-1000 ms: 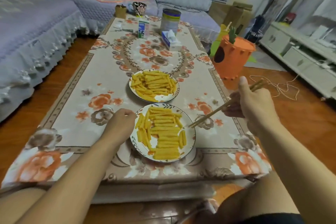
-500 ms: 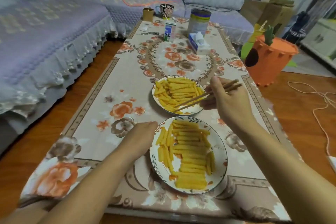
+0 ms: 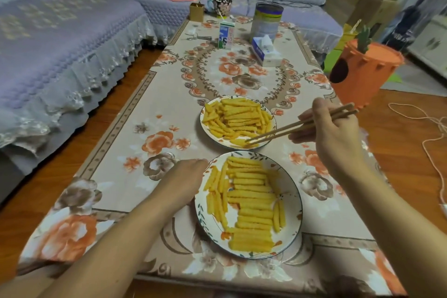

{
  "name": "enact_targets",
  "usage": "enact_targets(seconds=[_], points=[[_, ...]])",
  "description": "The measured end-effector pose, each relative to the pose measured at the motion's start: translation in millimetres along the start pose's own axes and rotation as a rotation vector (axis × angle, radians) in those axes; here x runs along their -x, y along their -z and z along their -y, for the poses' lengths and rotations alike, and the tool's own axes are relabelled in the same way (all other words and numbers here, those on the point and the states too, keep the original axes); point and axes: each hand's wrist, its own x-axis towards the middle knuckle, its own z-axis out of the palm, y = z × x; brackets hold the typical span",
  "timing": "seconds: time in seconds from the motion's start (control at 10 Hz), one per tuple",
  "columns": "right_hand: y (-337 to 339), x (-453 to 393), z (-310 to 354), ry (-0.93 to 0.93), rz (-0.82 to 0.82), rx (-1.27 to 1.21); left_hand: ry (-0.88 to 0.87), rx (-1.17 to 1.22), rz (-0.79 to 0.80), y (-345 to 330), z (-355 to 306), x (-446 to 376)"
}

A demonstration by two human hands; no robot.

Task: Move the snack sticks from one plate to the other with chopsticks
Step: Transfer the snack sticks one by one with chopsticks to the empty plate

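R. hand [image 3: 335, 139] grips a pair of chopsticks [image 3: 300, 126], thumb and curled fingers closed round the shafts near their upper third; butt ends project up and to the right past the hand. Tips converge, nearly together, at the near-right rim of the far plate [image 3: 238, 146], touching or just over a snack stick [image 3: 238, 141] lying there; whether the stick is actually pinched cannot be told.

L. hand [image 3: 185, 178] rests on the tablecloth [image 3: 150, 109], knuckles up, fingers curled under, against the left rim of the near plate [image 3: 294, 201]; fingertips hidden, so contact w/ the rim is probable but not certain, and nothing is seen held.

Snack sticks: two lots. Far plate holds a loose, criss-crossed heap [image 3: 235, 118]. Near plate holds sticks [image 3: 251, 203] laid mostly in parallel crosswise rows down the centre, w/ a few lengthwise along the left edge and two at the right. Plates lie one behind the other, rims near but apart.

Background, far end of table: milk carton [image 3: 226, 35], metal tin [image 3: 266, 20], tissue box [image 3: 264, 52], patterned mug [image 3: 222, 5], small brown box [image 3: 196, 11]. Sofa [image 3: 60, 38] w/ lace-trimmed cover at left; orange carrot-shaped bin [image 3: 360, 75] on the floor at right, beside a loose cord [image 3: 430, 143].
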Motion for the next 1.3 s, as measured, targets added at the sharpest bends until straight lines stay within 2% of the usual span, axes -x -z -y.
enact_targets(seconds=[0.1, 0.2, 0.5, 0.7, 1.0, 1.3], points=[[14.6, 5.8, -2.1, -0.054, -0.069, -0.124, -0.023, 0.120, -0.102, -0.9, -5.3, 15.1], [25.8, 12.6, 1.4, -0.078, -0.072, -0.203, -0.047, -0.011, -0.069, -1.6, -2.4, 15.7], [24.3, 29.1, 17.2, 0.011, 0.087, -0.003, -0.127, -0.128, -0.057, -2.5, -1.5, 11.2], [33.9, 16.9, 16.3, 0.051, -0.038, -0.016, -0.089, -0.048, -0.090, -5.1, -3.9, 14.5], [-1.2, -4.8, -21.1, -0.087, 0.073, -0.013, -0.096, -0.086, -0.105, -6.0, -0.9, 16.9], [24.1, -1.3, 8.0, -0.068, -0.004, -0.126, -0.065, -0.030, -0.083, -3.0, 0.5, 16.1]])
